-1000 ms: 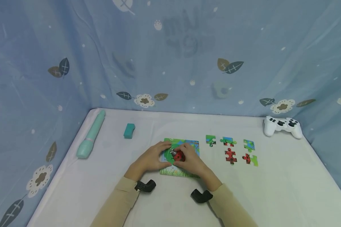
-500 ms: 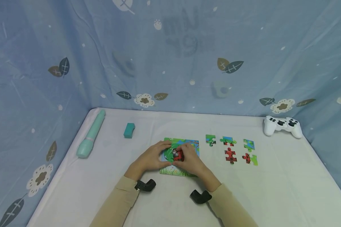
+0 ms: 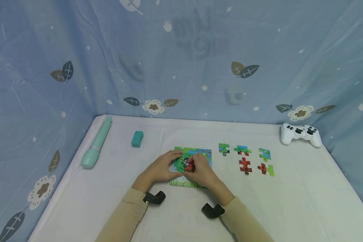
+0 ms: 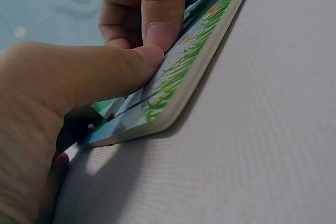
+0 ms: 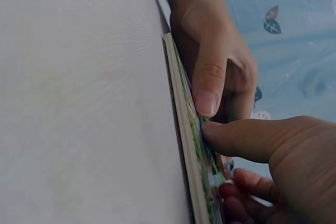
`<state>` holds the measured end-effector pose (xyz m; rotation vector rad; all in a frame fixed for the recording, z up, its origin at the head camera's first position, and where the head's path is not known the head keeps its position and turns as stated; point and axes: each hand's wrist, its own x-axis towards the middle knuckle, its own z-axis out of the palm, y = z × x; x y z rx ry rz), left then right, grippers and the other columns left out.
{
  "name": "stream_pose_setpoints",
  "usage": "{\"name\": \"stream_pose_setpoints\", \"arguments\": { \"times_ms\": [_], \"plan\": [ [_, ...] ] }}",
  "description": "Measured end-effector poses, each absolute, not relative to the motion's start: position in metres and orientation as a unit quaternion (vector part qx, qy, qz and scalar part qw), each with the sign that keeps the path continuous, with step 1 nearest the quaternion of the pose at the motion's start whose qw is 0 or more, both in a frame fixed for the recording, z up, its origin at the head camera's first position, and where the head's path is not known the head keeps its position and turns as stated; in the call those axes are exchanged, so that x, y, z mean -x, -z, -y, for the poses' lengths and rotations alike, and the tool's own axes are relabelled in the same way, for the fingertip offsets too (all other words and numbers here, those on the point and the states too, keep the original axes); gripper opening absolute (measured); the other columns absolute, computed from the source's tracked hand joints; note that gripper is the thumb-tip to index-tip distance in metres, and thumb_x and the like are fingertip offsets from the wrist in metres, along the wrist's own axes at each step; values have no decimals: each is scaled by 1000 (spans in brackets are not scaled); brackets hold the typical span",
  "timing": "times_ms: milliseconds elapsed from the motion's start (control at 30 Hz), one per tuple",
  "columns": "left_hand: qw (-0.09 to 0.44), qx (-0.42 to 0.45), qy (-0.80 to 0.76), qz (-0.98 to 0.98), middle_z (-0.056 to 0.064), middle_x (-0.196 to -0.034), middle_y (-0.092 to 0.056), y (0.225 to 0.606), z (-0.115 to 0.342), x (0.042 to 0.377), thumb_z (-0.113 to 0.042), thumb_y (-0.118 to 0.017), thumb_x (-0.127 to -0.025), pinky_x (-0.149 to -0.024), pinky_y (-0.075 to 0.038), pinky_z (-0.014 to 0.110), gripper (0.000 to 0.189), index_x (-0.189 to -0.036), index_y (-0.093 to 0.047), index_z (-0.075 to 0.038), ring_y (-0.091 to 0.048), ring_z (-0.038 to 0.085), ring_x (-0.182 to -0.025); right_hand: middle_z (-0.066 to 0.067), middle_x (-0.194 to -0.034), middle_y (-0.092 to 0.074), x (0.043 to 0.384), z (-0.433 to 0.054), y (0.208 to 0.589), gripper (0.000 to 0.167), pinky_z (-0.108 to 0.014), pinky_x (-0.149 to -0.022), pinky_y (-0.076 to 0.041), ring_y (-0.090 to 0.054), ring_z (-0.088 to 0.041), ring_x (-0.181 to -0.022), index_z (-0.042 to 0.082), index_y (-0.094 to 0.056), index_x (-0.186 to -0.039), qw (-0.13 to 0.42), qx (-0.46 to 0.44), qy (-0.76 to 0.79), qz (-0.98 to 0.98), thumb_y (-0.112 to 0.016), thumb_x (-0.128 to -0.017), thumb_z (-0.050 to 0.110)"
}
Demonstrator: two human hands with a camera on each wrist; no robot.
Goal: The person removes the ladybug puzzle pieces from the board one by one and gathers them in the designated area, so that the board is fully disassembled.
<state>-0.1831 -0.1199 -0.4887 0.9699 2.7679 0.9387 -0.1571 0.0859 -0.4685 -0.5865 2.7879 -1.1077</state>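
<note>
Centrally, a puzzle board (image 3: 184, 183) lies flat on the white cloth (image 3: 175, 218), its grassy edge toward six o'clock; every hour here is read from the board's middle in the head view. The right hand (image 3: 204, 170) comes in from four o'clock, its thumb and fingers pinching a ladybird piece (image 3: 188, 165) over the board, so that grip is clamped on the piece. Whether the piece lies in its slot cannot be told, since fingers cover part of it. The left hand (image 3: 161, 167) rests on the board at nine o'clock, thumb and fingers apart and spread along that side; the left wrist view shows its thumb close beside the right fingertips.

Loose pieces lie on the cloth, apart from the board: a green piece (image 3: 223, 148) at two o'clock, a blue-and-red piece (image 3: 243, 150) slightly past two, a blue-and-green piece (image 3: 265, 154) just short of three, and at three o'clock a red piece (image 3: 245, 165) with a red-and-green piece (image 3: 263, 169) beyond it.

Farther out, a white game controller (image 3: 300, 133) sits at half past two. A teal block (image 3: 137, 139) stands at ten o'clock, a mint wand (image 3: 95, 145) at half past nine. A blue leaf-patterned curtain (image 3: 181, 67) hangs at twelve.
</note>
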Motion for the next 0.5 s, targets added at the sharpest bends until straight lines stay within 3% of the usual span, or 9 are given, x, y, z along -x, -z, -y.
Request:
{"name": "stream_pose_setpoints", "arguments": {
  "times_ms": [200, 500],
  "plan": [
    [27, -317, -311, -896, 4, -145, -45, 487, 120, 183, -47, -72, -78, -110, -38, 44, 76, -138, -49, -7, -40, 25, -136, -1, -88, -58, 160, -87, 471, 36, -19, -62, -47, -51, -9, -74, 3, -57, -109, 57, 212, 397, -891, -76, -79, 10],
    [32, -314, -310, -897, 5, -146, -44, 488, 120, 182, -48, -71, -79, -110, -37, 45, 75, -138, -49, -7, -39, 27, -136, 0, -93, -59, 160, -89, 472, 40, -22, -66, -47, -50, -9, -78, 3, -59, -116, 36, 224, 364, -903, -75, -81, 14]
  ]
}}
